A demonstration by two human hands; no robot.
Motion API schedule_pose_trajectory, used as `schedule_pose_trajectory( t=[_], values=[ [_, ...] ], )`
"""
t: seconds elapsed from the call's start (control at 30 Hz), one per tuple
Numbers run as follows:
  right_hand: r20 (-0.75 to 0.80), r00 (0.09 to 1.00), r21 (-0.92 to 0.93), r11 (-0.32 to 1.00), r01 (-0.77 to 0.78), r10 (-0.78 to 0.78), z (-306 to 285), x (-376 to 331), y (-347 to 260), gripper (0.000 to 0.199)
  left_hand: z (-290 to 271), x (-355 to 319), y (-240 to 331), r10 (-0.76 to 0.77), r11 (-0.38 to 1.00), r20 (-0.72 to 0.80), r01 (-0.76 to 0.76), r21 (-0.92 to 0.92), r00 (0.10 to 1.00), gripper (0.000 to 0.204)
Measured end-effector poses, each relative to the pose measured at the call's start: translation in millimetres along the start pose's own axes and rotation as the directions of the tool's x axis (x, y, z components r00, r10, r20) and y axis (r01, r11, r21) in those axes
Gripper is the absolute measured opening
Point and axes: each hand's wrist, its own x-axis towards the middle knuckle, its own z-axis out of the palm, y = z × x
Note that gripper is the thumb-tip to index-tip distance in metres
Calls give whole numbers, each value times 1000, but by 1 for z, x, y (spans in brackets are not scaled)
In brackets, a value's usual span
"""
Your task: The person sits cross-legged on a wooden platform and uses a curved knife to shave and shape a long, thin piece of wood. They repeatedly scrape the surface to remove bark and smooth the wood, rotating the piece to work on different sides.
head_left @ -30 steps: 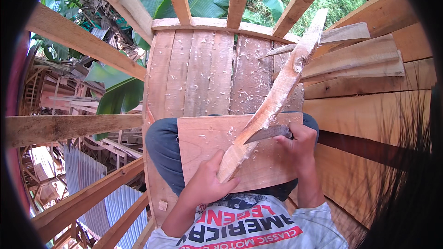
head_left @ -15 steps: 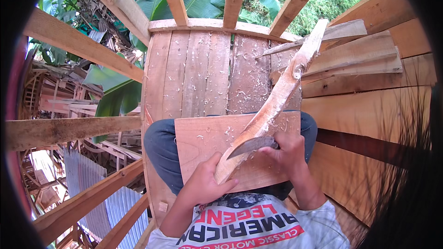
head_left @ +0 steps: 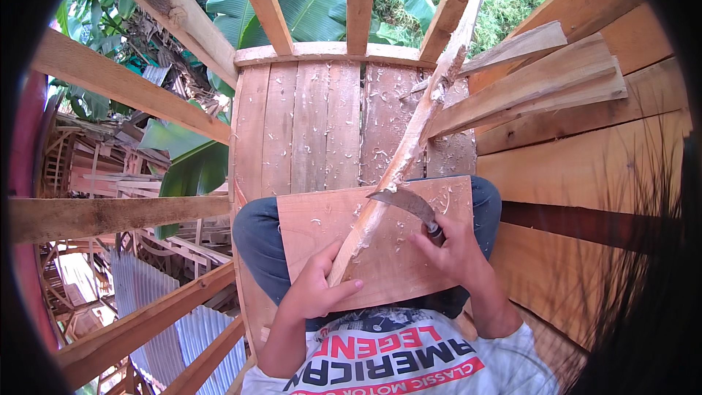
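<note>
Brown planks (head_left: 307, 128), set side by side and flecked with pale curled shavings (head_left: 316, 221), make up the floor, with squared wooden rails (head_left: 124, 208) along the left and far sides and broad, ribbed green leaves (head_left: 303, 11) beyond. From the near edge, the left forearm slants up and inward; the left hand (head_left: 316, 289) is closed round the near end of a stick (head_left: 411, 143), thumb stretched to the right. Bent more sharply at the elbow, the right arm brings the right hand (head_left: 450, 245) level with the stick's lower part, fingers wrapped about the dark handle of a knife (head_left: 406, 203). Its grey blade, curved like a sickle, points left across the stick; whether the edge bites cannot be told. Long, pale and rough, with a knotty bulge toward its far end, the stick runs obliquely over a smooth, flat board (head_left: 395, 271) on the lap. Wedge-shaped offcuts (head_left: 534, 95) lie far right.
</note>
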Motion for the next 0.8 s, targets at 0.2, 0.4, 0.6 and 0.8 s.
schedule_pose_trajectory(
  t=[0.2, 0.4, 0.6, 0.8],
  values=[
    [557, 830, 458, 849, -265, -42, -20, -19, 0, 17, -7, -5, -5, 12, 1000, 73, -12, -1, 997, 55],
    [539, 842, 579, 721, -380, 10, -12, -24, 2, 18, -7, -3, -5, 11, 1000, 93, -13, 20, 996, 56],
    [528, 848, 547, 749, -374, 38, -22, -17, 4, 17, -9, -4, 0, -56, 998, 99, 54, 17, 994, 57],
    [303, 941, 592, 745, -308, 148, -14, -18, 12, 18, -5, -2, 1, -25, 1000, 75, 26, -11, 997, 58]
  ],
)
